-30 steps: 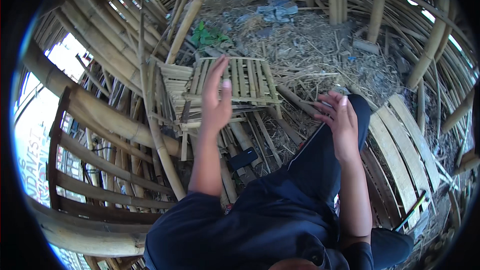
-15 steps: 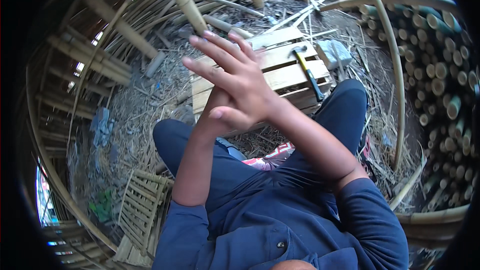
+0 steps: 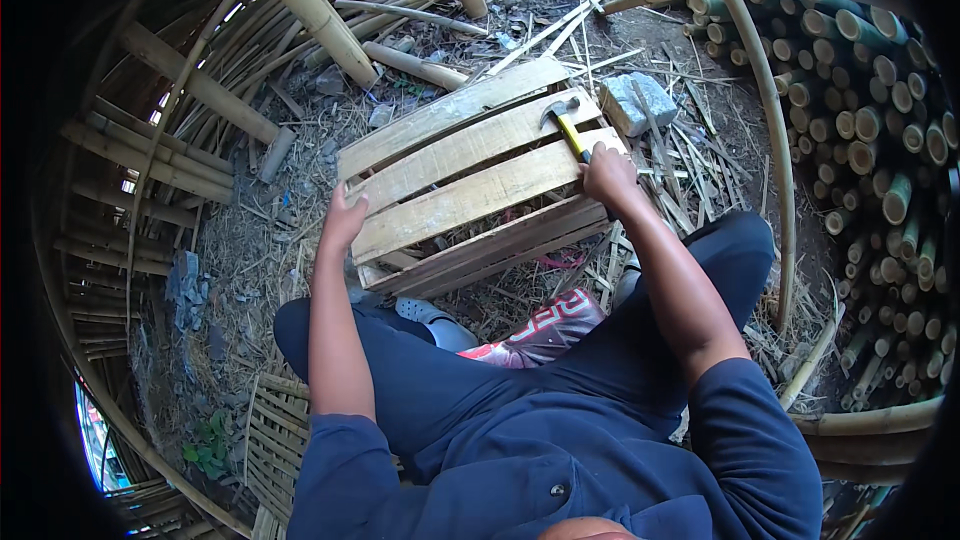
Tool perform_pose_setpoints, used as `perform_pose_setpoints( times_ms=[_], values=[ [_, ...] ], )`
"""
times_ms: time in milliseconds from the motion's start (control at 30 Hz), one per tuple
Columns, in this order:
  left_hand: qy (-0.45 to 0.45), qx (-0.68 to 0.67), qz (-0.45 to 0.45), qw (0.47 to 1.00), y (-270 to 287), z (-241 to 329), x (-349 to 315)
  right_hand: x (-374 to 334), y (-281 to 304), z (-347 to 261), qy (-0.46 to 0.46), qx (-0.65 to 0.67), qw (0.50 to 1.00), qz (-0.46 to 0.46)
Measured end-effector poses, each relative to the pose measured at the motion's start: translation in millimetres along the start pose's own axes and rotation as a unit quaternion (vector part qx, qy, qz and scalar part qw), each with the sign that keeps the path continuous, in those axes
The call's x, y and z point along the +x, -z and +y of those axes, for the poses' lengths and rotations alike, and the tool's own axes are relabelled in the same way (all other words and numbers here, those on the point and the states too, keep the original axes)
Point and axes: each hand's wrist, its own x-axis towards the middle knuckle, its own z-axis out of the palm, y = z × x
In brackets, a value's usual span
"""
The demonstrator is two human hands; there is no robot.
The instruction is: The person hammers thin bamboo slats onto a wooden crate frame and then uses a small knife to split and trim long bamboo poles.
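Observation:
A slatted wooden crate (image 3: 465, 202) of pale boards stands on the ground in front of my crossed legs. On its right end is a claw hammer (image 3: 567, 125) with a steel head and a yellow and black handle. My right hand (image 3: 610, 180) is closed around the dark lower part of that handle, and the hammer's head rests at the top boards. At the crate's left end my left hand (image 3: 343, 220) grips the edge, its thumb apart from the index finger. The other left fingers are mostly hidden.
A grey stone block (image 3: 638, 104) sits just past the crate's right end. Cut bamboo poles (image 3: 875, 130) are stacked at the right. A curved bamboo strip (image 3: 775, 120) arches close by. Bamboo posts (image 3: 310, 15) lean at the far left, and a slatted bamboo piece (image 3: 278, 440) lies near my left side.
My hands were pressed together above the crate; they have parted. The left has gone to the crate's left end, the right has taken hold of the hammer handle.

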Motion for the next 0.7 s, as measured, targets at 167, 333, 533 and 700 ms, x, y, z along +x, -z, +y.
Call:
perform_pose_setpoints(
  times_ms=[167, 333, 533, 700],
  values=[
    [0.236, -0.038, -0.019, 0.971, -2, -104, 31, 18, -27, 26, -0.05, -0.073, 0.993, 0.072],
    [0.264, -0.321, -0.086, 0.905, -15, -168, 4, 28, 5, 2, -0.086, -0.008, 0.994, 0.069],
    [0.27, -0.461, -0.13, 0.835, -29, -128, -8, 58, -11, 49, -0.109, -0.04, 0.985, 0.129],
    [0.286, -0.505, -0.147, 0.801, -31, -121, -12, 72, -14, 46, -0.132, 0.043, 0.982, 0.131]
  ],
)
